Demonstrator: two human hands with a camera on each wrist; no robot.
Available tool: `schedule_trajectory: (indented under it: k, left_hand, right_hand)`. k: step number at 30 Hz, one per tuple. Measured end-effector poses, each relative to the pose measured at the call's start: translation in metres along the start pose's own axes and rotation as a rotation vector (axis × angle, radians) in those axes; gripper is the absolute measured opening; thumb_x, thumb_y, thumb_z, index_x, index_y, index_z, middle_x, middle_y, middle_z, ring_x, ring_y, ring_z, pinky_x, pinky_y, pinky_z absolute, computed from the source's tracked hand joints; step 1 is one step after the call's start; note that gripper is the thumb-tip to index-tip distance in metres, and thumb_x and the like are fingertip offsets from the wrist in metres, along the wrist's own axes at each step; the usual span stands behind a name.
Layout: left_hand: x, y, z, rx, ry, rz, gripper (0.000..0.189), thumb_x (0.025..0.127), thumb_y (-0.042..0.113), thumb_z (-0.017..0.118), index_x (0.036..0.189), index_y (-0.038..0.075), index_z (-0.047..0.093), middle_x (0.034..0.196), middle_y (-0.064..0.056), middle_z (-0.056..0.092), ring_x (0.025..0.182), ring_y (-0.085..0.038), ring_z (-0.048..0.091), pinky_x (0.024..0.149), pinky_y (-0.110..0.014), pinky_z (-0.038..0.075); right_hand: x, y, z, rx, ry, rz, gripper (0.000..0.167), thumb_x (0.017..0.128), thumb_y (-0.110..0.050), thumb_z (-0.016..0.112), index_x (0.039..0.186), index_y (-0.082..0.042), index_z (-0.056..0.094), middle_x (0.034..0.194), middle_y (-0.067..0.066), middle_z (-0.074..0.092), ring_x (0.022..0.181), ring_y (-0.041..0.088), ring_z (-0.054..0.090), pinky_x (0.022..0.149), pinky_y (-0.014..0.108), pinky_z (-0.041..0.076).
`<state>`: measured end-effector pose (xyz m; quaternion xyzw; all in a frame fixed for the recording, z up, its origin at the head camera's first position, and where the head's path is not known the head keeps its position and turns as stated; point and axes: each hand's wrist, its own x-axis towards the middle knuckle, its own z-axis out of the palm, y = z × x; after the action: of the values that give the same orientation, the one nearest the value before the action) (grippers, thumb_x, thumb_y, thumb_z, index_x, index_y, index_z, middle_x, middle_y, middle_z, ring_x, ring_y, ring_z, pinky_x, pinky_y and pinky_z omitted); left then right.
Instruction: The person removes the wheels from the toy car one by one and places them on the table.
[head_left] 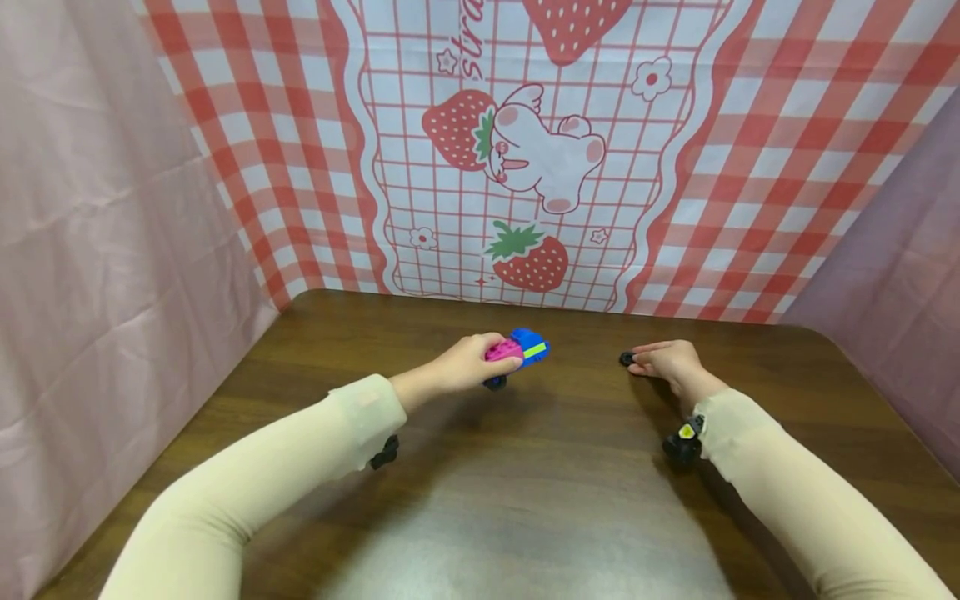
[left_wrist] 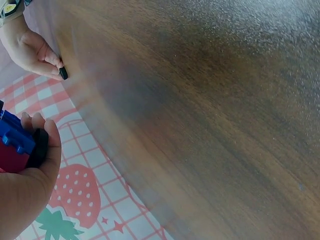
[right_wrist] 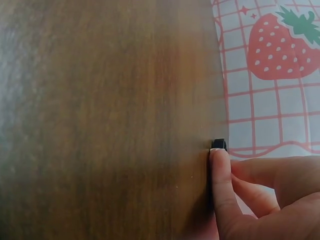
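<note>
My left hand (head_left: 467, 363) grips a toy car (head_left: 531, 347) with a blue front, a pink body and a yellow-green stripe, over the table's far middle. A black wheel (head_left: 495, 383) shows under the car; in the left wrist view the fingers curl round the car beside a black wheel (left_wrist: 39, 148). To the right, my right hand (head_left: 672, 364) pinches a small black wheel (head_left: 626, 358) between thumb and fingertips, close over the tabletop. In the right wrist view that wheel (right_wrist: 219, 145) peeks out past the fingertips, mostly hidden by them.
Both hands are above a brown wooden table (head_left: 525, 517). Behind it hangs a red-and-white checked cloth (head_left: 480, 200) printed with strawberries, and a pink curtain (head_left: 97, 250) stands at the left. Each wrist carries a black camera mount (head_left: 682, 446).
</note>
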<state>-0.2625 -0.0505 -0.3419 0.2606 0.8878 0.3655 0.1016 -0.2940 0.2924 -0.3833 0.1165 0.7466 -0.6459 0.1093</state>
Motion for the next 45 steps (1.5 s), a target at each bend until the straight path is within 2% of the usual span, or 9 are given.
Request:
schedule_trajectory:
  k: [10,24,29,34,37,41,45]
  left_hand:
    - [0.001,0.001,0.001,-0.025,0.003,-0.035,0.044,0.097,0.035,0.058,0.124,0.001,0.057,0.097,-0.009,0.062,0.082,-0.014,0.053,0.067,-0.022,0.044]
    - [0.002,0.004,0.004,-0.037,0.005,-0.037,0.044,0.096,0.036,0.057,0.124,0.002,0.057,0.099,-0.009,0.062,0.083,-0.014,0.053,0.068,-0.023,0.045]
    - [0.003,0.002,0.004,-0.029,-0.016,-0.037,0.044,0.097,0.035,0.055,0.123,0.000,0.057,0.098,-0.008,0.061,0.084,-0.014,0.053,0.070,-0.024,0.044]
    - [0.005,0.003,0.006,-0.028,-0.046,-0.021,0.044,0.099,0.035,0.053,0.125,0.000,0.056,0.101,-0.010,0.061,0.087,-0.015,0.053,0.073,-0.024,0.044]
    - [0.005,0.006,0.006,-0.057,-0.063,-0.021,0.042,0.099,0.034,0.052,0.125,0.001,0.056,0.104,-0.011,0.060,0.088,-0.016,0.052,0.073,-0.024,0.044]
    - [0.002,0.009,0.004,-0.153,-0.074,-0.058,0.033,0.097,0.026,0.050,0.121,0.002,0.054,0.101,-0.011,0.057,0.085,-0.016,0.051,0.068,-0.023,0.043]
    - [0.000,0.013,0.003,-0.221,-0.068,-0.077,0.032,0.098,0.021,0.049,0.122,0.000,0.051,0.102,-0.012,0.056,0.084,-0.016,0.052,0.066,-0.023,0.044]
  right_hand:
    - [0.000,0.000,0.000,0.046,-0.017,-0.005,0.045,0.092,0.012,0.050,0.134,0.023,0.037,0.074,0.000,0.066,0.065,0.010,0.070,0.074,0.027,0.058]
    - [-0.002,0.002,-0.001,-0.001,-0.004,-0.018,0.042,0.093,0.009,0.051,0.132,0.022,0.041,0.075,0.000,0.066,0.066,0.008,0.070,0.074,0.026,0.057]
    - [-0.003,0.004,-0.003,-0.041,-0.036,-0.041,0.043,0.095,0.007,0.050,0.134,0.021,0.039,0.081,0.001,0.066,0.071,0.006,0.070,0.078,0.025,0.056]
    - [-0.003,0.008,-0.005,-0.017,-0.056,-0.066,0.044,0.095,0.007,0.050,0.135,0.022,0.037,0.084,0.001,0.066,0.074,0.006,0.069,0.080,0.024,0.056]
    - [-0.005,0.008,-0.005,-0.015,-0.060,-0.072,0.045,0.095,0.006,0.050,0.136,0.022,0.036,0.086,0.001,0.067,0.075,0.006,0.069,0.081,0.025,0.056]
    - [-0.011,0.004,-0.005,-0.059,-0.047,-0.078,0.046,0.097,0.001,0.051,0.137,0.019,0.037,0.091,0.001,0.067,0.079,0.003,0.069,0.085,0.026,0.054]
    - [-0.020,-0.005,-0.002,-0.095,-0.031,-0.118,0.048,0.097,-0.003,0.052,0.138,0.018,0.037,0.090,-0.004,0.067,0.082,0.001,0.068,0.090,0.025,0.052]
